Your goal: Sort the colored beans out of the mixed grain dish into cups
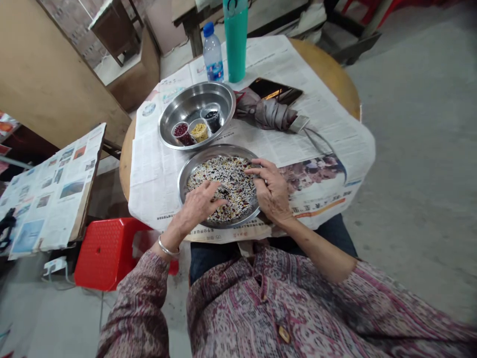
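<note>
A shallow metal plate (182, 185) holds mixed grains and beans (233, 181) in white, black, yellow and dark red. Over the plate's left part is my left hand (199, 203), its thumb and fingers apart, the fingertips at the grains. My right hand (273, 191) rests at the right rim, fingers spread and reaching in over the grains. Neither hand visibly holds anything. Just behind stands a deeper metal basin (173, 109) with three clear cups: one of dark red beans (182, 130), one of yellow grains (200, 131), one of black beans (212, 117).
Newspaper (149, 184) covers the round table. A water bottle (213, 54) and a green bottle (235, 44) stand at the back. A phone (275, 91) and a folded umbrella (266, 112) lie to the right. A red stool (106, 253) is at the left.
</note>
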`<state>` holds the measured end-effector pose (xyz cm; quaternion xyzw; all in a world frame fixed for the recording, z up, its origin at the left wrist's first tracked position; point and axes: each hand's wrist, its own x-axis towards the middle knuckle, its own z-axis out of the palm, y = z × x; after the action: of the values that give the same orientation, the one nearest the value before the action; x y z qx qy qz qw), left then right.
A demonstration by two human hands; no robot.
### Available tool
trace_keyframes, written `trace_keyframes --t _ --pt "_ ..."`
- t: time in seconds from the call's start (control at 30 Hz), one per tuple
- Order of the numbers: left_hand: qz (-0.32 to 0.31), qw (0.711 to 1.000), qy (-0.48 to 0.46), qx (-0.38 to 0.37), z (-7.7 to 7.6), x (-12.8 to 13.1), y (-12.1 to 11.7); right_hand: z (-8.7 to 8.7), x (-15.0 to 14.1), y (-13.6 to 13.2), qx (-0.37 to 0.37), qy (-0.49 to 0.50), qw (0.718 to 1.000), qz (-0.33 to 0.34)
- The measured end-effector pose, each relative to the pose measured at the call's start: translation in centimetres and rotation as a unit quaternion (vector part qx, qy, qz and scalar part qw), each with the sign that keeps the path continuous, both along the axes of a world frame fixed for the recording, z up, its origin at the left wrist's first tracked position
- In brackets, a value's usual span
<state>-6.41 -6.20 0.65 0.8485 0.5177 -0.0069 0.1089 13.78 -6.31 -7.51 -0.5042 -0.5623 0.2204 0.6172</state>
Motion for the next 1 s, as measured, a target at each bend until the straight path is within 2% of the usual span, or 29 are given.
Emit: trace_keyframes --t 0.07,0.13,0.27,0.4,0.53,0.7,0.8,0.9,1.0 --pt "-0.045 0.998 -0.026 -0.02 -0.2 0.7 -0.6 0.0 0.0 0.0 0.0 -0.001 1.0 0.001" --pt "-0.054 0.997 -0.043 -0.024 -0.5 1.8 -0.5 -0.1 0.1 0.0 0.0 -0.003 1.0 0.0" --pt "-0.046 0.995 -0.09 -0.01 -1.3 4.0 1.8 -0.1 0.0 -0.1 0.001 -0.009 1.0 -0.001" --pt "-0.019 0.988 -0.156 0.002 -2.1 4.8 5.1 -0.1 0.0 0.0 0.002 -0.014 1.0 -0.003" --pt "0.045 0.984 -0.162 0.064 -2.4 3.3 7.2 0.1 0.0 0.0 0.002 -0.02 1.0 -0.004" --pt "0.1 0.983 -0.086 0.125 -1.7 0.3 6.6 0.3 0.0 -0.1 0.001 -0.02 1.0 -0.004" --pt "0.121 0.981 -0.048 0.141 -1.3 -0.1 5.5 0.2 0.0 -0.1 0.001 -0.019 1.0 -0.003" --pt "0.126 0.984 -0.036 0.12 -1.3 0.6 4.9 0.1 0.0 -0.1 0.001 -0.018 1.0 -0.001" --pt "0.086 0.992 -0.061 0.068 -1.5 1.5 4.6 0.1 0.1 0.0 0.001 -0.019 1.0 0.001"
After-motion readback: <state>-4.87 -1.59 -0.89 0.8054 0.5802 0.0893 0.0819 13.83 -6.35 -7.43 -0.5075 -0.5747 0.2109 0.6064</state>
